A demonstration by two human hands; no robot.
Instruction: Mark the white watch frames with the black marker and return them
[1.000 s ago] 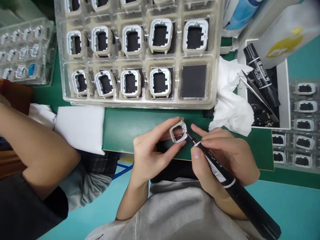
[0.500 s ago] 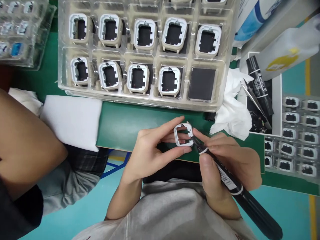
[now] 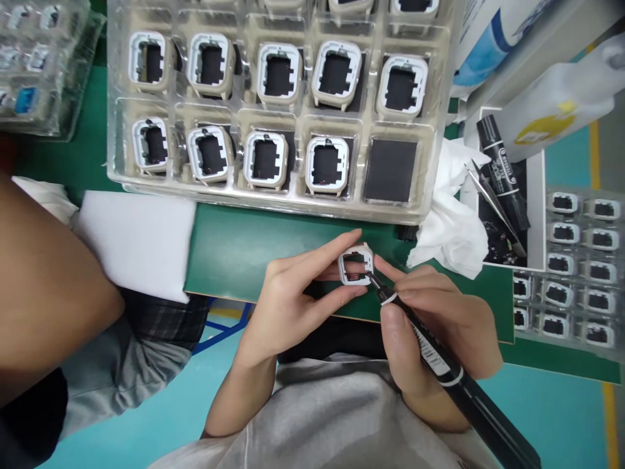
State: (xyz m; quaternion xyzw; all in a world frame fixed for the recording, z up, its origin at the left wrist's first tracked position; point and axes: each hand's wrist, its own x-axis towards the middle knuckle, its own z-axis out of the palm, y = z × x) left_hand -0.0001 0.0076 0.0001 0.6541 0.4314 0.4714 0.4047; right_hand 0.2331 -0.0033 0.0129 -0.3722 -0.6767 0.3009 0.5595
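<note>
Green tabletop (image 3: pixel 234 251), left hand (image 3: pixel 293 296) pinching a pale square frame (image 3: pixel 342 268), right hand (image 3: pixel 452 319) curled around a black marker (image 3: pixel 432 352)

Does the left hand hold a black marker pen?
No, the right hand holds the black marker pen, while the left hand holds a small frame.

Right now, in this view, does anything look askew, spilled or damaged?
Slightly: in the large tray, the nearest row's second frame from the left sits turned compared with its neighbours, and white tissue lies crumpled by the tray's right corner. I see no spill or damage.
</note>
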